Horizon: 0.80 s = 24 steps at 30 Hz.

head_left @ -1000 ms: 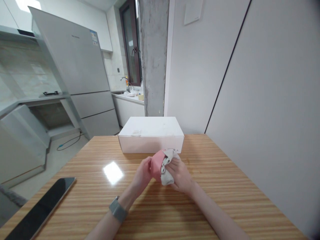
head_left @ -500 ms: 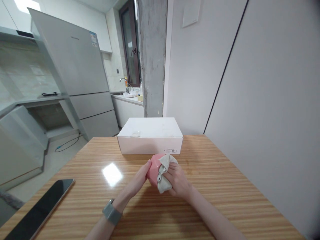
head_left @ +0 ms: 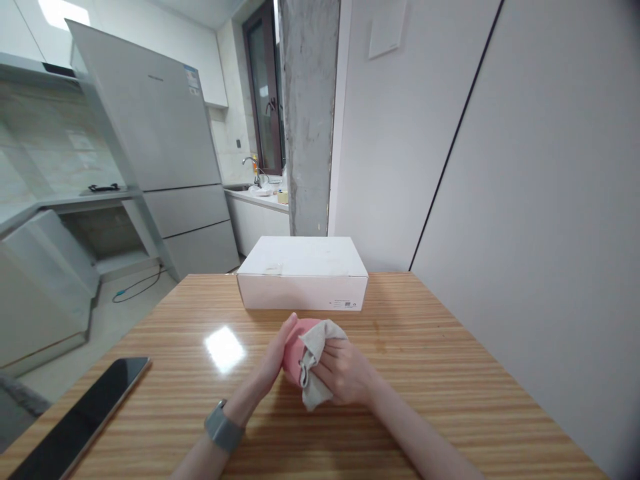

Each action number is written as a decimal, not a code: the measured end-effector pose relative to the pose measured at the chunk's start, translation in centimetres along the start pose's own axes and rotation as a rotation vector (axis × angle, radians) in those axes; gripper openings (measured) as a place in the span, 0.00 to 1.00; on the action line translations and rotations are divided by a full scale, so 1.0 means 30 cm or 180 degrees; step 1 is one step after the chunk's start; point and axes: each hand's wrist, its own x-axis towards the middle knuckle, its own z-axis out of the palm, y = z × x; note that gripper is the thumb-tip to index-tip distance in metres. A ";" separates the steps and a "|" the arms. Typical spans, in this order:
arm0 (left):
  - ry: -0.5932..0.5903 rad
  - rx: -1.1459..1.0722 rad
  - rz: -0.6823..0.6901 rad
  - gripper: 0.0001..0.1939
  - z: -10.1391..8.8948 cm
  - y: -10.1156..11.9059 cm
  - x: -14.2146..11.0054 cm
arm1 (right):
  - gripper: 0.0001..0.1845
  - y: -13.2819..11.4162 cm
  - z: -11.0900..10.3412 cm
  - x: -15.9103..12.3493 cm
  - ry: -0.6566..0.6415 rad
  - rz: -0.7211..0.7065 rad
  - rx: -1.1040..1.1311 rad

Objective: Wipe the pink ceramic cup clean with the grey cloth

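My left hand [head_left: 273, 355] grips the left side of a shiny pink bowl [head_left: 293, 352], its thumb up along the rim. The bowl is tilted above the wooden table [head_left: 430, 400], and much of it is hidden. A light grey cloth [head_left: 313, 389] lies bunched against the bowl's right side. My right hand [head_left: 349, 373] is closed on this cloth and presses it to the bowl. A grey watch is on my left wrist.
Behind the bowl stands a white box [head_left: 303, 291]. A dark phone [head_left: 80, 420] lies at the table's left edge. To the right rises a white panelled wall [head_left: 540, 200]. Farther back are a fridge [head_left: 150, 127] and a sink counter [head_left: 263, 210].
Both hands have come slightly left and nearer to me with the bowl and cloth. The bowl has turned a little, and the cloth covers more of its front.
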 end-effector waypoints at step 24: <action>-0.0051 0.0095 0.0262 0.15 0.009 -0.029 0.000 | 0.12 -0.008 -0.016 0.008 0.0251 0.0016 -0.0013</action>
